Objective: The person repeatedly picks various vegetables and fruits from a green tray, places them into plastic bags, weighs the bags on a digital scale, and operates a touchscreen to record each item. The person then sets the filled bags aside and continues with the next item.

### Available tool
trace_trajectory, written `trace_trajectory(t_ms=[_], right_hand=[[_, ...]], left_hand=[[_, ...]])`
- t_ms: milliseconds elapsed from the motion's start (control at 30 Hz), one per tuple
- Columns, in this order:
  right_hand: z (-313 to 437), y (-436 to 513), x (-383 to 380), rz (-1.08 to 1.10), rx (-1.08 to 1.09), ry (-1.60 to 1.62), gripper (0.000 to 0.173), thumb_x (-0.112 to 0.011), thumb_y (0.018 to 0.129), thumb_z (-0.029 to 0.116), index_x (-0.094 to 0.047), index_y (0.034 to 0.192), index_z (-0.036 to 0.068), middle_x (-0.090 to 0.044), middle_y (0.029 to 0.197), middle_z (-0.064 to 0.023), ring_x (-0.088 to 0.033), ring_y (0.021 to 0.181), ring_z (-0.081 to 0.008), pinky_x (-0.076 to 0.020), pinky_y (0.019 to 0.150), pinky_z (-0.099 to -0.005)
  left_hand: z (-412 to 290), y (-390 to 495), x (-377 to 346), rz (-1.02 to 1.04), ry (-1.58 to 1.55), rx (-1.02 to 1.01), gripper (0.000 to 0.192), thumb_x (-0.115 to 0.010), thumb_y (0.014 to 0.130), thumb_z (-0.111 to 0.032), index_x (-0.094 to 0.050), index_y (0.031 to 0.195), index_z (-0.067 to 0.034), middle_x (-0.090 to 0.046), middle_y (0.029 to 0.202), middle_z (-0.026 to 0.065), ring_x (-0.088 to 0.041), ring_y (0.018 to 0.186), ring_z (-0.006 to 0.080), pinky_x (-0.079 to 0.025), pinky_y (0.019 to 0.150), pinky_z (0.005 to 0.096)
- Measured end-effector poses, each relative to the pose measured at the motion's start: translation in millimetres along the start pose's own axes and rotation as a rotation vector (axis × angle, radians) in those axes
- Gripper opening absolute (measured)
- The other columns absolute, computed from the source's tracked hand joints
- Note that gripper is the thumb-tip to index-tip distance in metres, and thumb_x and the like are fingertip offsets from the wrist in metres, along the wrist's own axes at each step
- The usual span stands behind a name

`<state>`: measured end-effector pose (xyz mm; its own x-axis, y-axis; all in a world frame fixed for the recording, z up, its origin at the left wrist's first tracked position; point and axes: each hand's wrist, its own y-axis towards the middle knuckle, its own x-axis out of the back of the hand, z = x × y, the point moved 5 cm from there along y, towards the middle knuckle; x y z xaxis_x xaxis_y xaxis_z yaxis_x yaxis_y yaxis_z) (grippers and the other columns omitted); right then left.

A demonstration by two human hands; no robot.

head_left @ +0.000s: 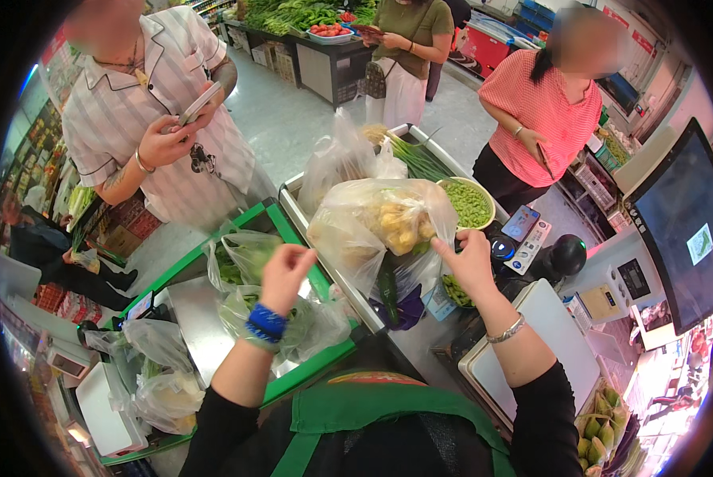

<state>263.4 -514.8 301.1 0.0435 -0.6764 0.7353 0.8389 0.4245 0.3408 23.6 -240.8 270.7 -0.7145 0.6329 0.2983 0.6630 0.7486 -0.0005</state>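
My right hand [465,262] reaches to the right edge of a clear plastic bag [344,208] with yellowish, knobbly produce inside. Its fingertips touch the film, but I cannot tell whether they grip it. My left hand [285,277], slightly blurred, hovers above the green-edged counter [210,260] with its fingers curled together and nothing visible in them. Beneath and beside that hand lie clear bags of leafy greens [246,256]. Below the yellowish produce are a dark green cucumber-like vegetable [387,292] and something purple [407,310].
Spring onions [419,156] and a bowl of shelled green beans [467,204] sit in the metal-edged section. At right stand a flat white scale plate [529,340], a phone [520,222], a black scanner [568,253] and a monitor [681,226]. Several people stand across the counter.
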Motion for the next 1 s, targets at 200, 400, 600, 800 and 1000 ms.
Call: trace_trajectory(t_ms=[200,400,600,800,1000], right_hand=[[34.5,-37.6,-14.8,0.280,-0.262,0.643,0.020,-0.062,0.092,0.019,-0.060,0.082,0.002,-0.056,0.072,0.0021,-0.048,0.061,-0.0070,-0.0399,0.055,-0.0258],[37.0,-59.4,-2.1,0.312,-0.288,0.841,0.017,-0.056,0.096,0.018,-0.060,0.092,0.002,-0.059,0.077,0.0000,-0.054,0.072,-0.0077,-0.0431,0.066,-0.0244],[52.5,-37.8,15.4,0.271,-0.233,0.823,0.017,-0.054,0.097,0.016,-0.060,0.097,0.000,-0.058,0.078,-0.0013,-0.055,0.077,-0.0096,-0.0442,0.074,-0.0254],[101.3,12.6,14.5,0.172,-0.027,0.718,0.022,-0.053,0.094,0.013,-0.059,0.111,-0.001,-0.057,0.080,-0.0040,-0.053,0.071,-0.0150,-0.0446,0.069,-0.0287],[154.6,-67.7,-14.6,0.288,0.341,0.300,0.036,-0.055,0.079,-0.002,-0.049,0.114,-0.008,-0.043,0.119,-0.0295,-0.048,0.105,-0.0457,-0.0453,0.088,-0.0477]], left_hand=[[21.1,19.8,-142.6,0.246,-0.092,0.128,0.040,-0.067,0.090,-0.034,-0.066,0.109,0.001,-0.065,0.088,0.0036,-0.057,0.077,0.0090,-0.046,0.067,0.0255],[25.2,35.8,-154.0,0.085,-0.539,0.229,0.023,-0.059,0.090,-0.023,-0.062,0.099,-0.002,-0.061,0.081,0.0028,-0.055,0.072,0.0118,-0.045,0.070,0.0263],[-35.7,0.5,-125.3,0.379,-1.048,0.363,0.013,-0.049,0.095,-0.021,-0.055,0.092,-0.009,-0.052,0.069,0.0033,-0.049,0.060,0.0160,-0.043,0.063,0.0293],[-114.9,40.8,-74.4,0.534,-0.548,0.205,0.015,-0.054,0.096,-0.024,-0.052,0.097,-0.010,-0.058,0.078,0.0028,-0.053,0.065,0.0091,-0.043,0.057,0.0216],[-88.0,5.2,-105.5,0.487,-0.210,0.031,0.023,-0.062,0.091,-0.025,-0.050,0.097,-0.006,-0.059,0.081,0.0073,-0.056,0.069,0.0129,-0.045,0.057,0.0290]])
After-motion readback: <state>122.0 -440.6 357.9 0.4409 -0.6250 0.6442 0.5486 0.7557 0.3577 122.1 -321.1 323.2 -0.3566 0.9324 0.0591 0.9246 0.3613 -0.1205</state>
